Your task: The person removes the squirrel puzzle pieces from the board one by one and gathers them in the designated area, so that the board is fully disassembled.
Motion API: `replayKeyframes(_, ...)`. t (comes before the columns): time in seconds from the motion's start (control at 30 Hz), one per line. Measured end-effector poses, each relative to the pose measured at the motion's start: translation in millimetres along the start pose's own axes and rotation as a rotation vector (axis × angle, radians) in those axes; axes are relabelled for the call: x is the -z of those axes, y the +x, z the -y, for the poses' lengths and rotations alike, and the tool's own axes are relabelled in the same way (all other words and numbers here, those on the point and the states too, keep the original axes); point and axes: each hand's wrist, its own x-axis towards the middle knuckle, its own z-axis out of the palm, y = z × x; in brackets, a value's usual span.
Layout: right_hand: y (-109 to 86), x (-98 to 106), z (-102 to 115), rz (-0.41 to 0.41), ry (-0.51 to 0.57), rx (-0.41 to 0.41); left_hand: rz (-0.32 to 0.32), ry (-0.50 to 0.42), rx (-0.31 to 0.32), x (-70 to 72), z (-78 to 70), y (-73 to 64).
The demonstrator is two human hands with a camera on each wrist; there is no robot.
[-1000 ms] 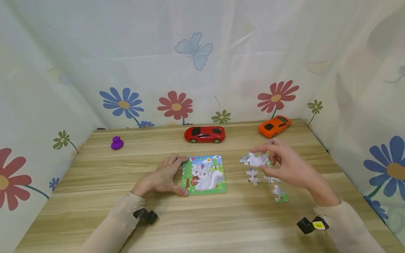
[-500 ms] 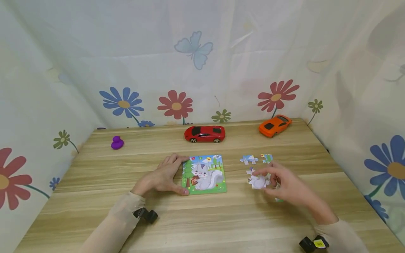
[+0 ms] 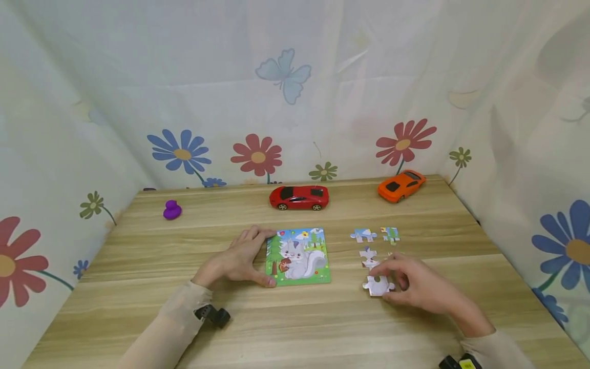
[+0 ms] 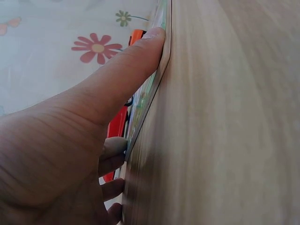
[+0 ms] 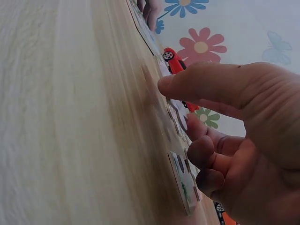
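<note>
My left hand (image 3: 240,259) rests at the left side of a square puzzle board (image 3: 301,269) with a grey squirrel picture. Its thumb lies straight on the near left corner and a finger touches the far left one. My right hand (image 3: 421,288) pinches a whitish jigsaw piece (image 3: 379,288) between thumb and fingers, right of the board, low over the table. Behind that piece lie a light grey piece (image 3: 367,256), a blue-topped piece (image 3: 363,235) and a green-and-blue piece (image 3: 391,234). In the right wrist view another piece (image 5: 182,180) lies under my curled fingers, hidden in the head view.
A red toy car (image 3: 299,198) stands behind the board. Towards the far right corner is an orange toy car (image 3: 401,186); a purple rubber duck (image 3: 172,210) sits at the far left. Flowered cloth (image 3: 286,118) borders the wooden table (image 3: 295,328) at the back and sides.
My right hand has carried the pinched jigsaw piece towards me, from over the far pieces to the near side, uncovering those far pieces. My left hand stays put on the board.
</note>
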Motion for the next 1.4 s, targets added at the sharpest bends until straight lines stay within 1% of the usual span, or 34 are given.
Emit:
replayKeyframes(0.3, 1.1, -2.7, -3.0, 0.012, -0.03, -0.004, 0.004, 0.013, 0.009, -0.1, 0.3, 0.4)
replayKeyframes(0.5, 1.5, -2.9, -3.4, 0.024, -0.028, -0.035, 0.009, 0.015, 0.013, 0.3, -0.7, 0.6)
replayKeyframes(0.63, 1.9, -3.0, -3.5, 0.018, -0.038, -0.053, 0.007, 0.012, 0.01, 1.2, -1.3, 0.0)
replayKeyframes(0.8, 2.3, -3.3, -3.8, 0.004, -0.051, -0.054, 0.003, 0.007, 0.013, 0.9, -1.5, 0.1)
replayKeyframes(1.0, 2.4, -3.4, -2.5, -0.007, -0.04, -0.062, -0.001, 0.003, 0.005, 0.1, -2.3, -0.1)
replayKeyframes(1.07, 2.3, -3.2, -2.1, -0.019, -0.038, -0.072, -0.002, 0.003, 0.004, -0.1, -2.5, 0.0)
replayKeyframes(1.2, 3.3, -3.6, -0.3, -0.084, -0.029, -0.097, 0.002, 0.001, 0.015, -0.5, -3.1, 0.3)
replayKeyframes(1.3, 6.3, -2.9, 1.9, -0.141, -0.012, -0.079, 0.005, -0.002, 0.021, -0.4, -3.2, 0.2)
replayKeyframes(1.4, 10.7, 0.4, 4.7, -0.173, 0.001, -0.056, 0.005, -0.002, 0.019, -0.1, -2.9, 0.4)
